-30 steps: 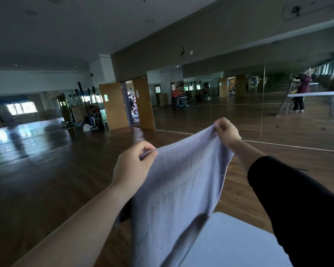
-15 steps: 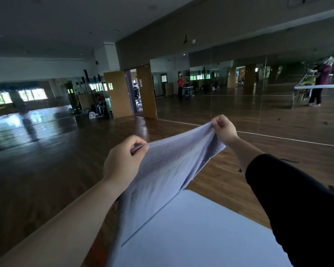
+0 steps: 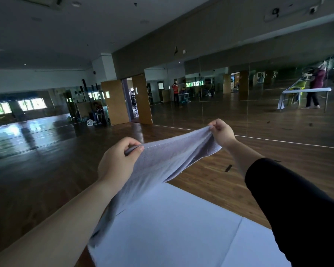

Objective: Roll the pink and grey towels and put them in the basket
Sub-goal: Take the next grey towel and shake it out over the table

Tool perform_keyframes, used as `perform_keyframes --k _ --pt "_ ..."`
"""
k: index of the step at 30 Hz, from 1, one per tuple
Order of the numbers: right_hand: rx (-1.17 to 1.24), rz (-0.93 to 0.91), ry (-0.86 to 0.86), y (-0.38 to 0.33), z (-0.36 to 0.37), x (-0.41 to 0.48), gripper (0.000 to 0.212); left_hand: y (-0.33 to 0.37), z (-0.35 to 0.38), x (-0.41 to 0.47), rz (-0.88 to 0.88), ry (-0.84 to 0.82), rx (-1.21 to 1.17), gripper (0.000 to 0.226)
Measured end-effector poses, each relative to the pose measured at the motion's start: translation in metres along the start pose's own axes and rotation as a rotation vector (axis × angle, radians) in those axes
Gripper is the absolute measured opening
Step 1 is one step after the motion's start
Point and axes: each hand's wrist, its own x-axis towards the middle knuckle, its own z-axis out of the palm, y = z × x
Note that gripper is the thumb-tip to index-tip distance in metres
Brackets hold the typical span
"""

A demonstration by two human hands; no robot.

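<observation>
since half a second ago the soft grey terry towel [image 3: 168, 157] hangs flatter, and more of the flat white tabletop [image 3: 181, 228] shows beneath it. the left hand [image 3: 120, 160], at the towel's nine o'clock, pinches one top corner with thumb and curled fingers. the right hand [image 3: 222, 132], at two o'clock, pinches the other, and the hem runs taut between them. the towel's tail drapes over the table's nine o'clock edge. open dark wooden floor [image 3: 37, 180] spreads beyond the far edge.

White table [image 3: 181, 237], wooden floor [image 3: 37, 180], mirrored wall [image 3: 229, 93], open wooden doors [image 3: 115, 103]
</observation>
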Motion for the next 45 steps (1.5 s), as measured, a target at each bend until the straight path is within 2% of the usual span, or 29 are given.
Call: perform_keyframes --k 16,26,33,37,41,45 --pt "-0.05 -0.002 -0.021 0.04 -0.207 -0.085 0.009 0.198 0.042 -0.126 -0.072 0.016 -0.033 0.006" --pt "-0.058 0.017 -0.081 0.07 -0.323 -0.142 0.012 0.302 0.067 -0.222 -0.1 0.014 0.037 0.006" --pt "-0.148 0.037 -0.149 0.104 -0.377 -0.188 0.014 0.339 0.095 -0.299 -0.173 0.021 0.04 0.004" --pt "-0.22 0.087 -0.228 0.13 -0.397 -0.211 0.013 0.351 0.111 -0.342 -0.295 -0.031 0.005 0.006" --pt "-0.269 0.07 -0.288 0.158 -0.41 -0.227 0.025 0.361 0.133 -0.377 -0.388 -0.054 0.07 0.01" --pt "-0.265 0.051 -0.358 0.194 -0.421 -0.247 0.025 0.368 0.16 -0.407 -0.476 -0.061 0.153 0.013"
